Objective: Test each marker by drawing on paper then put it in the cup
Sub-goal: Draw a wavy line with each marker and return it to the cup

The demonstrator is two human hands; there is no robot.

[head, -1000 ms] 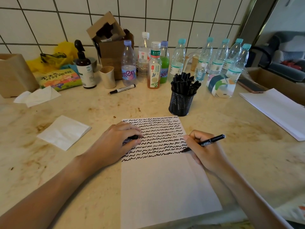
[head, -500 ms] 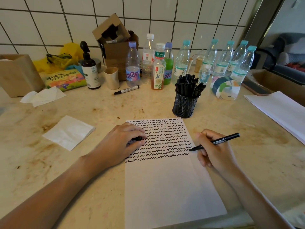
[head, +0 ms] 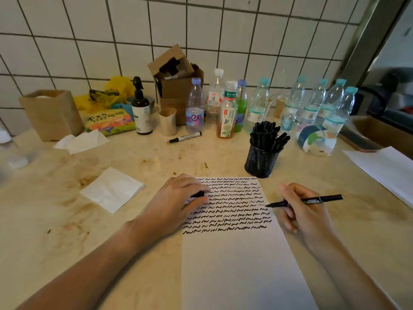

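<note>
One paper (head: 241, 260) at lower centre, one cup (head: 261, 161) just above its top-right corner. Right hand (head: 306, 211) pinches one marker (head: 306, 200), tip at the paper's right edge; left hand (head: 176, 202) grips a cap (head: 198, 194).

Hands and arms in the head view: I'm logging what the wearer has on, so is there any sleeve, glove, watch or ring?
None shows. The left hand and right hand are bare, without gloves or rings, and both forearms are uncovered to the frame edge, wrists without watch or band.
</note>
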